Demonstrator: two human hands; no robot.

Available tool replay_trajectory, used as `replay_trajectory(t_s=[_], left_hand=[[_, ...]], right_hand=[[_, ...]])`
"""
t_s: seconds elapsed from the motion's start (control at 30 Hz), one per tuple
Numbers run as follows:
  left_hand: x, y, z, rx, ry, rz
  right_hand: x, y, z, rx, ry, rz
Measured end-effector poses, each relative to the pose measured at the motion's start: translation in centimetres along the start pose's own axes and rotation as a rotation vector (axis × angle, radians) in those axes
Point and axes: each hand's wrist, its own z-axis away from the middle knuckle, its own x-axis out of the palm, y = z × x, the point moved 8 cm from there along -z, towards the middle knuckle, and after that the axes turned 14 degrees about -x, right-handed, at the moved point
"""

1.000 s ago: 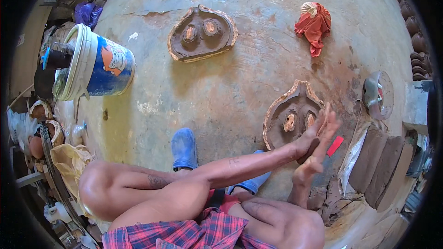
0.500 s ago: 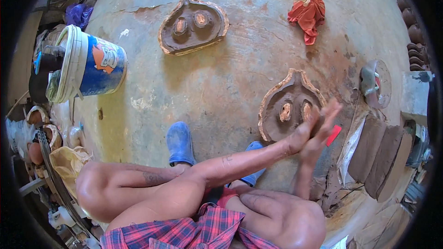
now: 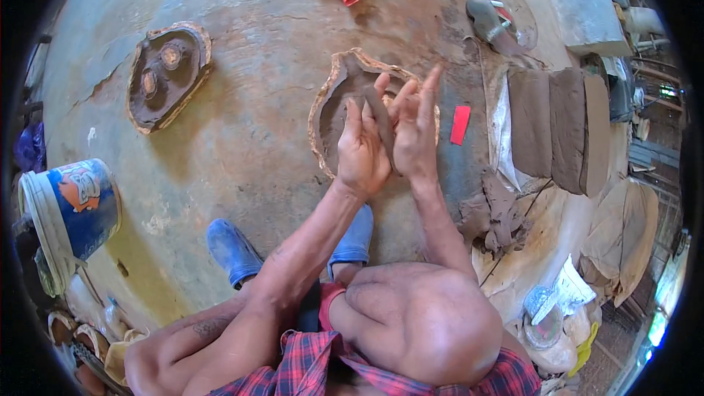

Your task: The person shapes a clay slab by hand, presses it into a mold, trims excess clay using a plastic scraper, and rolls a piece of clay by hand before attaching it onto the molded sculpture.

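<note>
Head view: left hand and right hand pressed palm to palm on clay strip, long axis upright, above mould mid-floor; fingers spread.

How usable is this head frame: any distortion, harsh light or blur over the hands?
Head view: strong fisheye bending, black corners; hard sunlight, bright patches on the concrete floor; left hand and right hand sharp, pressing a clay strip over the mould.
</note>
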Motion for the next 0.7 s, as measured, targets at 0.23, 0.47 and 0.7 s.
replay_trajectory(t_s=[0.23, 0.47, 0.7], left_hand=[[0.2, 0.3, -0.8, 0.113, 0.039, -0.008], [-0.7, 0.5, 0.2, 0.102, 0.172, -0.156], [-2.0, 4.7, 0.2, 0.236, 0.189, 0.007]], right_hand=[[1.2, -0.4, 1.5, -0.071, -0.084, 0.155], [-0.4, 2.7, 0.5, -0.047, 0.061, 0.062], [-1.0, -1.3, 3.8, -0.050, -0.170, -0.014]])
